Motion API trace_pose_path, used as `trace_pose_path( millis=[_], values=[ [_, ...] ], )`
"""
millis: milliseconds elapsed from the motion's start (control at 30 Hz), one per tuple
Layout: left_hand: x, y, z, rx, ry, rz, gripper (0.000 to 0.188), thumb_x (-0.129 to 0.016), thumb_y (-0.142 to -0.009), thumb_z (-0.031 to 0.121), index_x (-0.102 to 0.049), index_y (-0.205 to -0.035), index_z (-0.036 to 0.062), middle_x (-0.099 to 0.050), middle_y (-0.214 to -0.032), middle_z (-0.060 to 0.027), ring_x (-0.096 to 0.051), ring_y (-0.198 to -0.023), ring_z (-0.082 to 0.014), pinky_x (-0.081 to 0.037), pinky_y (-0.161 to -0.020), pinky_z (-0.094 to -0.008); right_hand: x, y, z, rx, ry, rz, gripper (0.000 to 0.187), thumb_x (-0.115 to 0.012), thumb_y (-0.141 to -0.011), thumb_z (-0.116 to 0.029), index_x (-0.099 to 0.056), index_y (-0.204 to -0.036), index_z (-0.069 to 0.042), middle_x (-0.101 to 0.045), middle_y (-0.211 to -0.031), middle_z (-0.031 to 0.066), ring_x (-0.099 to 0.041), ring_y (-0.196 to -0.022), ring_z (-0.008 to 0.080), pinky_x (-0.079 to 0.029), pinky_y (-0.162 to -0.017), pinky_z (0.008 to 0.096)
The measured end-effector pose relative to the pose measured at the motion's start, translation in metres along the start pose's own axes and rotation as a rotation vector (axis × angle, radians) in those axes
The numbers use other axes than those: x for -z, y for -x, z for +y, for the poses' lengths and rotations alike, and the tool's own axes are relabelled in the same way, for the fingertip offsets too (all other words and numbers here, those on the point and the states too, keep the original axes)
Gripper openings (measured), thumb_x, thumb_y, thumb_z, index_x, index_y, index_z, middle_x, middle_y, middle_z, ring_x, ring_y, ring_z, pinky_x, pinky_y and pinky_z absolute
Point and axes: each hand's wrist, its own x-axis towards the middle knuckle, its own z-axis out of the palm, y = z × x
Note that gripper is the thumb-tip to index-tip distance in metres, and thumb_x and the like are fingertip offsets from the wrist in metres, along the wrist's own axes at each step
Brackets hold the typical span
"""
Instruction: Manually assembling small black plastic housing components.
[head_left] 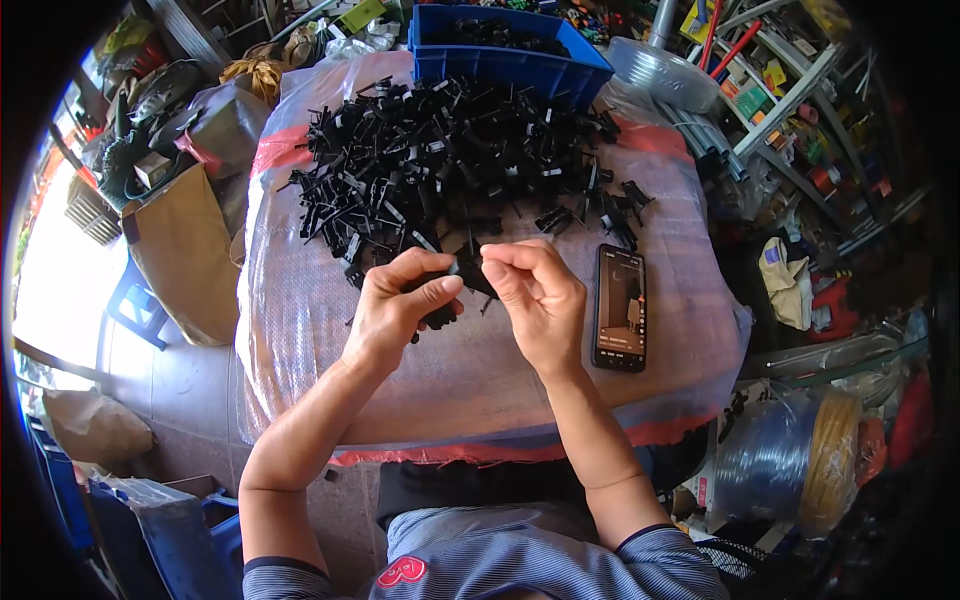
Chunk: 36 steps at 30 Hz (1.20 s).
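White lettering is carried by a red heart-shaped patch (403, 571) on the finely striped blue-grey shirt (500, 545) worn at the bench (480, 400). Small pale lines of text are displayed over a dark picture on the screen of a black rectangular smartphone (621, 310), laid face up near the right hand (537, 300); they are too small to be read.

At the far edge of the bench, a blue rectangular plastic bin (500, 74) is partly filled with small dark pieces. In front of it, a broad, tangled heap of small black plastic parts (430, 160) is spread, with thin prongs jutting out and pale glints caught on flat faces. A few parts are scattered toward the right side of the heap. The bench is draped in a translucent woven plastic sheet (295, 320) banded in red.

Just in front of the heap, a dark, irregular plastic piece (440, 317) is held in the left hand (402, 298), its lower portion seen beneath the thumb and much of its outline hidden by the curled fingers. The right hand is raised just beside it, thumb and forefinger brought close together; whether anything is pinched there cannot be told.
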Motion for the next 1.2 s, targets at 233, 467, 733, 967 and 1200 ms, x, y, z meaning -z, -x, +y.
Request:
trace_pose_path(
  millis=[233, 467, 733, 967, 1200],
  values=[
    [-0.004, 0.003, -0.009, -0.140, 0.040, -0.002, 0.013, -0.065, -0.079, 0.007, -0.062, -0.089, 0.0010, -0.062, -0.074, -0.0056, -0.058, -0.063, -0.0091, -0.043, -0.053, -0.0201, 0.003, -0.003, 0.008, -0.433, -0.464, -0.229, 0.017, -0.057, -0.088, -0.016, -0.059, -0.096, -0.001, -0.057, -0.098, 0.0044, -0.053, -0.088, 0.0102, -0.042, -0.080, 0.0236],
    [-0.005, 0.006, -0.006, -0.699, -0.545, 0.051, 0.020, -0.067, -0.071, -0.001, -0.062, -0.090, -0.0046, -0.060, -0.082, -0.0103, -0.060, -0.066, -0.0184, -0.047, -0.059, -0.0271, 0.006, 0.001, 0.034, -0.671, -0.951, -0.337, 0.008, -0.055, -0.087, -0.013, -0.055, -0.085, -0.006, -0.058, -0.082, 0.0021, -0.052, -0.079, 0.0094, -0.042, -0.075, 0.0222],
    [0.012, -0.007, 0.003, 0.068, 0.047, 0.025, 0.012, -0.061, -0.083, 0.015, -0.061, -0.089, 0.0052, -0.061, -0.064, -0.0038, -0.054, -0.050, -0.0067, -0.038, -0.043, -0.0176, 0.021, -0.001, -0.005, 0.048, 0.126, -0.452, 0.048, -0.068, -0.077, -0.014, -0.050, -0.120, -0.002, -0.056, -0.102, 0.0088, -0.054, -0.089, 0.0188, -0.045, -0.079, 0.0292],
    [0.014, -0.007, -0.006, 0.271, 0.065, -0.163, 0.014, -0.060, -0.084, 0.020, -0.063, -0.086, 0.0069, -0.062, -0.060, -0.0046, -0.054, -0.045, -0.0073, -0.034, -0.038, -0.0180, 0.016, 0.004, 0.000, 0.464, 0.627, -0.398, 0.051, -0.072, -0.066, -0.007, -0.052, -0.113, 0.002, -0.054, -0.093, 0.0115, -0.054, -0.080, 0.0255, -0.046, -0.071, 0.0341],
    [0.005, -0.007, -0.009, 0.242, -0.016, -0.182, 0.014, -0.064, -0.081, 0.019, -0.064, -0.082, 0.0050, -0.060, -0.058, -0.0034, -0.051, -0.044, -0.0060, -0.034, -0.038, -0.0186, 0.012, 0.006, 0.012, 0.429, 0.656, -0.404, 0.039, -0.064, -0.073, -0.003, -0.049, -0.109, 0.002, -0.052, -0.088, 0.0132, -0.054, -0.079, 0.0302, -0.046, -0.068, 0.0373]
  ],
)
